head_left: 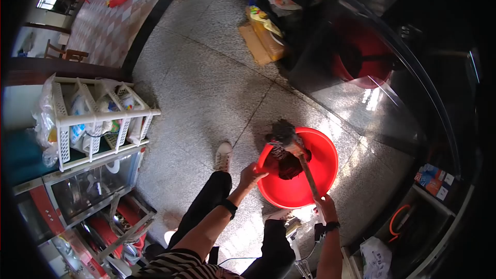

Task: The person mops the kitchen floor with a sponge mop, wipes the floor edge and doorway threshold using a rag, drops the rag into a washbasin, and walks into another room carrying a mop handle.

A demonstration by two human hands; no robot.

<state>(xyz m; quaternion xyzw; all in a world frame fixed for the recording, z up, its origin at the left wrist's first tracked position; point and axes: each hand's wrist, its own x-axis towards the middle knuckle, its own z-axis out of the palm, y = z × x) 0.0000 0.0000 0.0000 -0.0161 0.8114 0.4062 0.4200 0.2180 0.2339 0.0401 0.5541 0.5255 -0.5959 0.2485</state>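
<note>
From my end of the link I had the right hand (325,209) wrapped firmly round the wooden handle (309,178) of a dark mop (283,133). The left hand (252,176) was clasping the side of a red basin (325,170), across from the right hand, with its fingers at the rim. I saw a dark band on the wrist behind each hand. The basin lay between the two hands and reached a little beyond them, over the grey floor (206,72); I could not tell whether it stood quite level. The mop's head was beyond the left hand, some dark strands down inside the basin and some at the far rim, while the handle slanted back to the right hand. Just beyond the left hand, on its outer side, I made out a white shoe (223,156). Well to the left of that hand stood a white rack (64,119) filled with bags, near a glass-fronted cabinet (98,188). Far beyond both hands I had a cardboard box (254,45) and, farther right, a red tub (364,72) in shadow. To the right of the right hand lay small printed boxes (434,181), and nearer me a white plastic bag (376,258)
</note>
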